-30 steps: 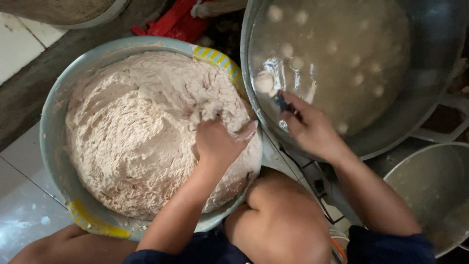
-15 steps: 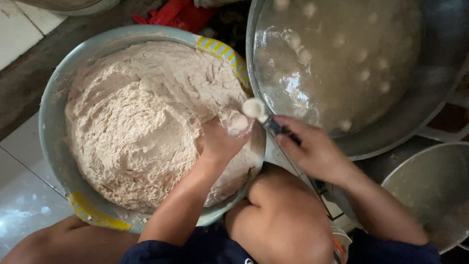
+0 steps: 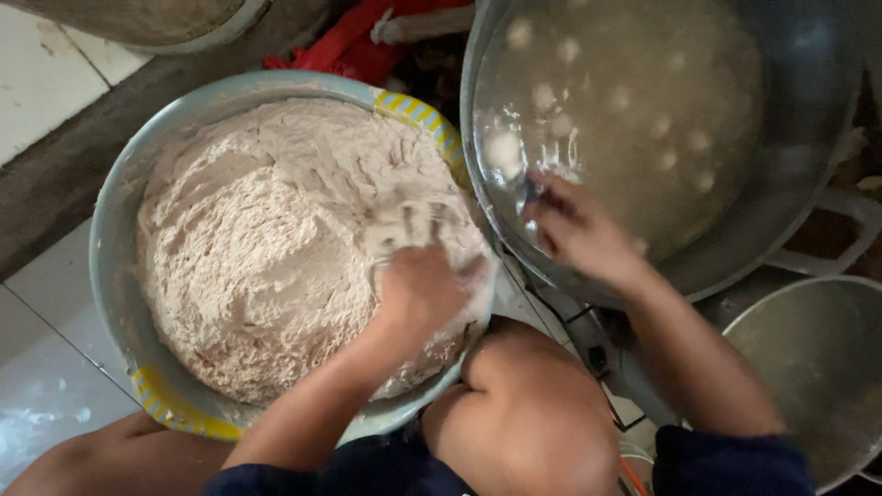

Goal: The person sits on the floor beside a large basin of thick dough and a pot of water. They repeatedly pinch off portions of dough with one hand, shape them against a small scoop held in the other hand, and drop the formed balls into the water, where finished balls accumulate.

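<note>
1. Left hand (image 3: 418,294) sits at the right edge of the pale paste (image 3: 276,248) in the grey basin (image 3: 110,239), centre-left of frame. Fingers pressed into the paste, smeared and blurred; whether curled or spread, cannot tell.
2. Right hand (image 3: 579,230) is over the near rim of the big metal pot (image 3: 799,119), upper right, fingers pinched on a spoon (image 3: 531,197).
3. Change: half a second ago the spoon met the left hand over the basin rim, lifting a white ball. Now the spoon is at the pot's liquid and the left hand is back in the paste. Reads as one ball delivered, next one being gathered.
4. Spoon's long axis runs roughly up-down in frame, bowl end toward the upper left, into the water; handle hidden in the grip.
5. Pale balls (image 3: 542,96) float in the cloudy liquid.
</note>
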`<state>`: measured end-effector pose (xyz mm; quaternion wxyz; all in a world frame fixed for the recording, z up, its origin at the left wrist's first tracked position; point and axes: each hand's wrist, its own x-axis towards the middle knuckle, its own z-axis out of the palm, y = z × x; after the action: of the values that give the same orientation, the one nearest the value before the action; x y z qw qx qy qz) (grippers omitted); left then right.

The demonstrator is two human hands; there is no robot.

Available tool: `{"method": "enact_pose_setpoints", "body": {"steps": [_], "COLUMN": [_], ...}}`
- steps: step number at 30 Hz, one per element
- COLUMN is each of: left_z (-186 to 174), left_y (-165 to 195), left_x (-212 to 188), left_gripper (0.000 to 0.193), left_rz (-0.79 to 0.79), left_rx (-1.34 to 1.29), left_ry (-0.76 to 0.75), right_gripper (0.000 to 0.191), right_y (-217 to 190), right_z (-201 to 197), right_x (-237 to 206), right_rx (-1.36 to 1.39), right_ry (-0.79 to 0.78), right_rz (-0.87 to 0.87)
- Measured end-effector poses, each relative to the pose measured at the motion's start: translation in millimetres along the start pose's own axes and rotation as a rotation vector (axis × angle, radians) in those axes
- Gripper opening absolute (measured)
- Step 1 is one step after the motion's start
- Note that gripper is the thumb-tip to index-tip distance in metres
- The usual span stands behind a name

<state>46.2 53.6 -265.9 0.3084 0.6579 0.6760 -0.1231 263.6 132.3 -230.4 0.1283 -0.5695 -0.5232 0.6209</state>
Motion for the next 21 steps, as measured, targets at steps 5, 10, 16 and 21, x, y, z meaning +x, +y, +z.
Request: {"method": "enact_pose_setpoints", "body": {"steps": [5,10,16,21], "left_z": [-6,-6,2,12], "left_y": [-20,-21,-18,-9], "left_x": [10,12,12,11], "left_gripper": [0.076,0.073,0.053,0.023], "left_rz": [-0.083,0.025,0.056,0.219], "left_rx": [-0.055,-0.063,-0.49,-0.683], "left_ry": [0.089,0.385,0.639,0.803], "right_gripper": [0.044,0.04,0.03,0.028], "right_y": [18,7,-13,-10], "right_z": [-21,-25,-20,-2], "right_x": [51,63,35,-20], "right_rx": [-0.355,-0.699,-0.461,-0.108], "right_ry": [0.296,0.496,0.446,0.127], "right_rz": [-0.362,-0.339,-0.422,-0.092]}}
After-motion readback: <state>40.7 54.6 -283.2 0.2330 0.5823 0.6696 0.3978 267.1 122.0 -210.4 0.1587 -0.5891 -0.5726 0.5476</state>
